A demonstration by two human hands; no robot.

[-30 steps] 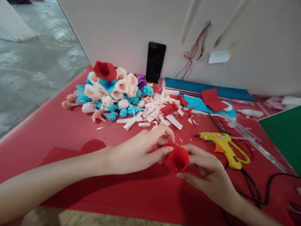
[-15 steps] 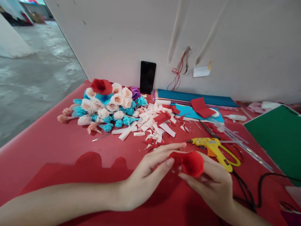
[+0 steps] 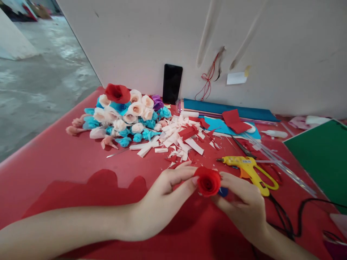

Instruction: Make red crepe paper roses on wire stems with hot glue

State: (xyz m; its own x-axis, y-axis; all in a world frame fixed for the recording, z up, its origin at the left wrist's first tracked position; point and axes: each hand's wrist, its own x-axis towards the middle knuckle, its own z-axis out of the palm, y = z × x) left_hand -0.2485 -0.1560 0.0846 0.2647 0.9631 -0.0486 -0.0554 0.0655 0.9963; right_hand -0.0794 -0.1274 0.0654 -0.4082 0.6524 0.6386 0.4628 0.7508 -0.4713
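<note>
Between my two hands is a red paper rose, its rolled centre facing me. My left hand pinches the rose's left edge between thumb and fingers. My right hand grips it from the right, low down, with the fingertips partly hidden behind the petals. A small dark blue piece shows beside the rose by my right fingers; I cannot make out what it is. Red cut paper with a scalloped edge lies under and behind my left forearm.
Finished paper flowers are heaped at the back left, beside paper scraps. A yellow glue gun with a black cord lies to the right, near scissors and clear glue sticks. A phone leans on the wall; a green board stands right.
The rose has shifted left and turned so its spiral centre shows more fully. The strip that stretched from it to my left hand is now drawn in against it. My view has tilted slightly.
</note>
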